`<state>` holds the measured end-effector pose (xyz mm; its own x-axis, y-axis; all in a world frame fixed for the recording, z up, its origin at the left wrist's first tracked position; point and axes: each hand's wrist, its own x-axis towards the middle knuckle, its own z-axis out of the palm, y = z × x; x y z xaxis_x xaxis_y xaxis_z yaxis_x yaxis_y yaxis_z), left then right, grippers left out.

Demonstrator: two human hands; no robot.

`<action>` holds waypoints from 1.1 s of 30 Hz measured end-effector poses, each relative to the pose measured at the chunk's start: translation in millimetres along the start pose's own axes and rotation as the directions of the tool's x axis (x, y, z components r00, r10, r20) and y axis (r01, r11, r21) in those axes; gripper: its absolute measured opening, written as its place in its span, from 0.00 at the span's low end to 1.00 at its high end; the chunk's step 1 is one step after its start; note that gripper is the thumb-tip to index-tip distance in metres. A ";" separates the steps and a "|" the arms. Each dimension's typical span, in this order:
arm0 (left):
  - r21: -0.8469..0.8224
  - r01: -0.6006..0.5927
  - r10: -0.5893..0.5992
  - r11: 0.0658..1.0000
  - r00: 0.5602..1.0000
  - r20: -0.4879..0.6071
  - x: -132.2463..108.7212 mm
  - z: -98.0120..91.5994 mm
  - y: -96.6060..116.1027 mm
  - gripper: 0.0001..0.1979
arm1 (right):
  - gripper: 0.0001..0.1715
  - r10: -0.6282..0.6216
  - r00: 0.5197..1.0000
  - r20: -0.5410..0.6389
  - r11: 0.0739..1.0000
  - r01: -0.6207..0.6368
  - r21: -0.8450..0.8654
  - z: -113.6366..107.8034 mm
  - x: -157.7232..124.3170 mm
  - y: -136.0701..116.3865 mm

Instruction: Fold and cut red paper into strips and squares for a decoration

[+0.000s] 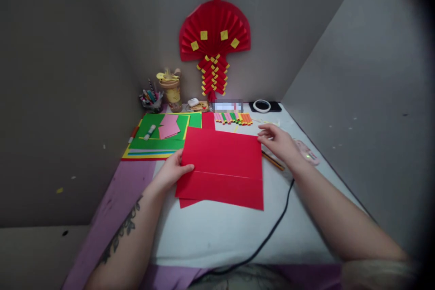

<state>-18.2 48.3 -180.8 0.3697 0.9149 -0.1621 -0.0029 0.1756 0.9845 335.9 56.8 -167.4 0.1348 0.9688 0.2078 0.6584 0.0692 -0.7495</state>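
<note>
A red paper sheet [222, 167] with a fold line lies on the white table top [217, 231], with another red sheet peeking out under it. My left hand [171, 172] grips its left edge, thumb on top and fingers beneath. My right hand [277, 142] rests at the sheet's upper right corner, fingers curled over the edge. A pencil [273, 161] lies just below my right hand.
A stack of green, yellow and pink papers [159, 138] sits at the left. Rolled coloured paper tubes [234, 118] line the back, next to a pen cup [151, 99] and tape roll [262, 105]. A red paper fan [215, 36] hangs on the wall. A black cable [268, 235] crosses the table.
</note>
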 end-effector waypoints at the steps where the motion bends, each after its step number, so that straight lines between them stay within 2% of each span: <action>1: 0.037 -0.022 0.025 0.999 0.997 -0.070 2.9 -2.6 -3.5 0.26 | 0.21 0.033 0.999 -0.012 0.992 -0.035 -0.121 1.7 -3.6 8.2; 3: 0.086 -0.048 0.064 0.995 0.979 -0.193 8.3 -8.8 -9.0 0.23 | 0.17 0.113 0.989 0.094 0.933 -0.073 -0.352 3.8 -12.5 23.4; 5: 0.074 -0.069 0.086 0.995 0.960 -0.267 12.2 -14.0 -11.7 0.22 | 0.16 0.183 0.964 0.193 0.860 -0.062 -0.506 5.4 -21.0 33.7; 8: 0.006 -0.099 0.096 0.995 0.946 -0.309 15.4 -16.9 -12.3 0.24 | 0.13 0.264 0.940 0.216 0.791 -0.083 -0.606 7.7 -27.3 38.3; 11: -0.031 -0.100 0.085 0.995 0.945 -0.316 17.3 -14.9 -13.2 0.25 | 0.08 0.290 0.935 0.206 0.792 -0.113 -0.600 7.1 -26.9 36.6; 14: -0.020 -0.091 0.081 0.996 0.949 -0.305 18.7 -11.6 -16.3 0.25 | 0.09 0.226 0.972 0.069 0.823 -0.152 -0.548 3.4 -28.7 30.5; 16: 0.003 -0.085 0.082 0.996 0.952 -0.295 19.4 -9.4 -18.7 0.26 | 0.13 0.109 0.992 0.063 0.870 -0.065 -0.488 2.8 -34.4 20.7; 17: 0.015 -0.084 0.084 0.996 0.953 -0.291 19.8 -8.3 -19.7 0.26 | 0.15 0.026 0.992 0.122 0.889 0.033 -0.457 4.1 -38.6 13.7; 19: 0.040 -0.088 0.096 0.995 0.955 -0.282 20.5 -6.2 -21.2 0.27 | 0.21 -0.143 0.938 0.317 0.874 0.270 -0.404 10.4 -47.9 -3.3; 20: 0.049 -0.095 0.105 0.994 0.956 -0.274 20.7 -5.2 -21.6 0.28 | 0.24 -0.187 0.901 0.391 0.837 0.354 -0.416 15.1 -52.5 -12.0; 22: 0.058 -0.118 0.129 0.991 0.957 -0.258 21.1 -3.4 -21.8 0.28 | 0.26 -0.208 0.868 0.452 0.756 0.435 -0.489 25.7 -60.0 -26.6; 26: 0.041 -0.139 0.145 0.989 0.964 -0.223 20.5 -0.9 -21.0 0.30 | 0.23 -0.239 0.864 0.443 0.680 0.474 -0.559 41.6 -65.7 -33.9; 33: 0.003 -0.096 0.095 0.995 0.977 -0.193 19.8 0.5 -21.3 0.33 | 0.21 -0.258 0.892 0.372 0.694 0.439 -0.571 43.8 -63.7 -19.2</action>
<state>-10.4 62.5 -204.9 0.1813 0.9803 -0.0779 -0.0358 0.0858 0.9957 282.2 4.2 -193.7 -0.3253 0.9345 0.1448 0.9387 0.3376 -0.0699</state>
